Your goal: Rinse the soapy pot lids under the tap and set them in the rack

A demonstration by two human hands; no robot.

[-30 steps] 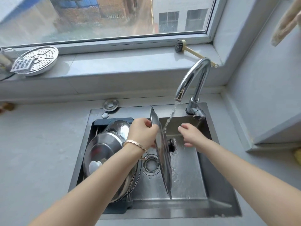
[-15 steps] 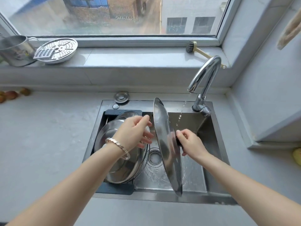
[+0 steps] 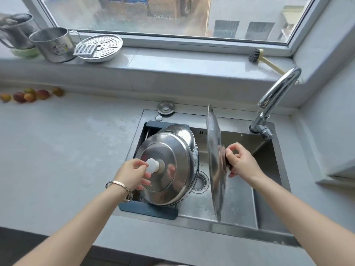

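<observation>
Right hand (image 3: 243, 163) grips upright steel lid (image 3: 214, 160); left hand (image 3: 132, 174) maybe pinches white knob (image 3: 152, 165).

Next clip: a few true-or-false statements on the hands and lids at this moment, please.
1. The right hand holds the upright lid by its knob. True.
2. The left hand hangs empty. False: it grips the white knob of the racked lid.
3. A brush lies on the windowsill. True.
4. The rack stands on the windowsill. False: it sits in the sink.
</observation>
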